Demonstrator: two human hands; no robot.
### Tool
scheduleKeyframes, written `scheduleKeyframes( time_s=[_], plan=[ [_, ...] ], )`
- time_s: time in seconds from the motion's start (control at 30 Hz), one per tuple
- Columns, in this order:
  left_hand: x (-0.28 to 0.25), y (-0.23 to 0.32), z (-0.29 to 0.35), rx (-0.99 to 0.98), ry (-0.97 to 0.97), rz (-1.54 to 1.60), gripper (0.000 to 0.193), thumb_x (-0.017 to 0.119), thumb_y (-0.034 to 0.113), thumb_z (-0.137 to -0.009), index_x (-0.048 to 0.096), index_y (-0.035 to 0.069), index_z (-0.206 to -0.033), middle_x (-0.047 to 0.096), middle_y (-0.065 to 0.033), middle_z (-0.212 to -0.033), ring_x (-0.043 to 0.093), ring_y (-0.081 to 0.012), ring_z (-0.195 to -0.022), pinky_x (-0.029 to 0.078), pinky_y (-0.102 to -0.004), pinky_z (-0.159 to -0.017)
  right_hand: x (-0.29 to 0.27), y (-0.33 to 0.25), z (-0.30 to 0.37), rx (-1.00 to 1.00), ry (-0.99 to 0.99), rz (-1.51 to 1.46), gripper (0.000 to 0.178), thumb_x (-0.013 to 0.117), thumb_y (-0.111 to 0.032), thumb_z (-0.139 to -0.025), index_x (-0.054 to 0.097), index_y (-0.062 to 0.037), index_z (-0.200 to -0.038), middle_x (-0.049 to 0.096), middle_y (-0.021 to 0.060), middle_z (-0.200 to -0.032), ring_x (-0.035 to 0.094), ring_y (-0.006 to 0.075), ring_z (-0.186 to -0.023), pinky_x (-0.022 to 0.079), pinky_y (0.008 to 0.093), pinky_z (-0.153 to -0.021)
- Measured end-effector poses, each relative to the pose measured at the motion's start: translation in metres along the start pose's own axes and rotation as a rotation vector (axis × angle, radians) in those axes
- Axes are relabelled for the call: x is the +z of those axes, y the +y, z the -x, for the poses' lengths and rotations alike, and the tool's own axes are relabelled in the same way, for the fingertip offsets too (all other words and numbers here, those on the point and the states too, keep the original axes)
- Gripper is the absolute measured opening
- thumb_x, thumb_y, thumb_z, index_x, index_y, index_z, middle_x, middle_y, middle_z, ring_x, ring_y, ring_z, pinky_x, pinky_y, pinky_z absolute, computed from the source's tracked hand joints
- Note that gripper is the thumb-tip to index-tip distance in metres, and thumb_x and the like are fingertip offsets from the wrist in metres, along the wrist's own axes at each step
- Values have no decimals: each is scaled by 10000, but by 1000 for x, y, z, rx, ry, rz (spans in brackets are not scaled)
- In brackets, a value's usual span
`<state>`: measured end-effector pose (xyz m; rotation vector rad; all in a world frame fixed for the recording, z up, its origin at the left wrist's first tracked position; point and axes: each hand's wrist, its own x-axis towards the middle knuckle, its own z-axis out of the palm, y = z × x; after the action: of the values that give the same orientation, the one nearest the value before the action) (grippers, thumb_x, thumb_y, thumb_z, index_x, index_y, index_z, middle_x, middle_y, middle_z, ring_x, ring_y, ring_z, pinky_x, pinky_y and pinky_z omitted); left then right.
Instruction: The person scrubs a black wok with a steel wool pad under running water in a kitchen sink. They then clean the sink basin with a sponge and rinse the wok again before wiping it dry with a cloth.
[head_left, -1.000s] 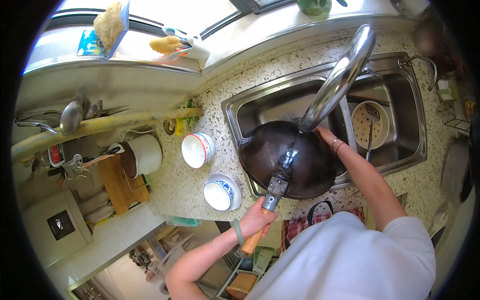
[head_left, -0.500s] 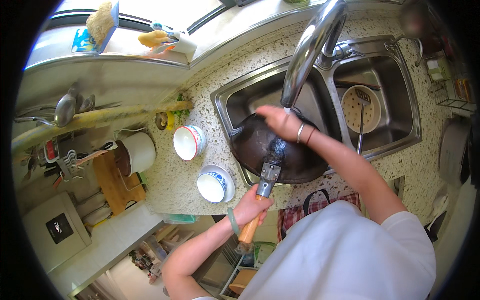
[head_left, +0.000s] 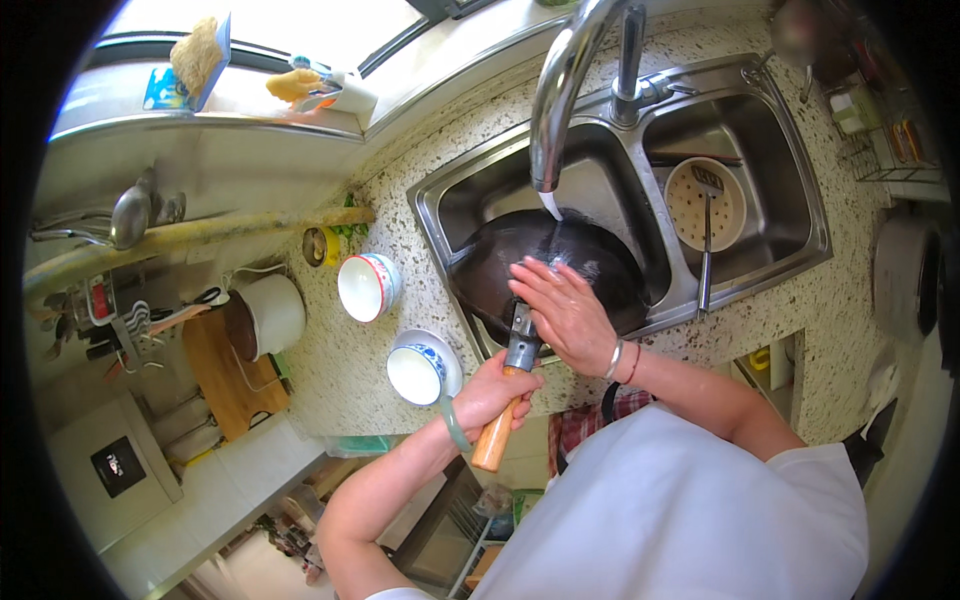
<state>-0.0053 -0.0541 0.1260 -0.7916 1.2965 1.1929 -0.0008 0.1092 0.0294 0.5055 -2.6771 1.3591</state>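
Observation:
A dark, wet wok (head_left: 600, 262) lies tilted in the left basin of the sink, under the faucet (head_left: 547, 150), from which a stream of water runs onto it. My left hand (head_left: 487, 393) is wrapped round the wok's wooden handle (head_left: 494, 440), at the end near the metal bracket. Fingers outstretched and wet, my right hand (head_left: 567, 312) lies flat over the wok's near rim beside the bracket. Whether its palm touches the metal cannot be made out.
Left of the sink stand a red-rimmed bowl (head_left: 366, 288) and a blue-patterned bowl (head_left: 415, 375). A perforated cream strainer (head_left: 682, 215) with a slotted spatula (head_left: 707, 240) sits in the right basin. A white pot (head_left: 275, 315) is at the left, near a wooden board (head_left: 215, 365).
My right hand has come back from the wok's far side toward the handle. The water stream now shows plainly, falling on the wok. My left hand keeps its grip.

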Motion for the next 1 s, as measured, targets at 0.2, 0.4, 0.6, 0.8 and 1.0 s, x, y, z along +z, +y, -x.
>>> scheduleKeyframes(
  time_s=[0.2,0.4,0.6,0.8,1.0],
  plan=[
    [-2,-8,7,-2,-18,56,332,617,58,-857,419,51,-1123,452,-7,-663,431,-89,-443,379,-256,-392,32,94,81,583,250,-186,455,374,-161,-965,367,31,-1378,375,187,-1439,323,335,-1348,238,399,-1117],
    [-1,-1,1,22,-53,-3,335,618,57,-853,418,52,-1123,445,-6,-670,430,-86,-453,377,-253,-390,53,203,30,757,128,-304,433,425,-259,-916,538,17,-1230,582,244,-1194,530,365,-1156,394,389,-1005],
    [-10,-21,1,40,-30,44,337,618,65,-853,419,55,-1125,456,-13,-658,437,-96,-438,386,-258,-388,23,80,-28,190,197,-411,247,639,-45,-786,573,-28,-1024,579,142,-1131,553,303,-1103,427,362,-961],
    [-10,-25,0,51,-41,73,341,613,59,-851,416,54,-1130,468,-22,-652,454,-103,-430,395,-264,-384,-11,39,8,19,71,-206,229,665,-58,-776,632,-63,-1002,579,74,-1143,535,255,-1087,393,359,-925],
    [-4,-27,-4,42,-29,81,354,613,55,-847,407,49,-1135,468,-25,-660,460,-106,-429,403,-269,-380,-5,36,-13,-133,-4,-151,161,681,-66,-744,645,-65,-901,601,34,-996,534,240,-976,410,340,-834]
  ],
)
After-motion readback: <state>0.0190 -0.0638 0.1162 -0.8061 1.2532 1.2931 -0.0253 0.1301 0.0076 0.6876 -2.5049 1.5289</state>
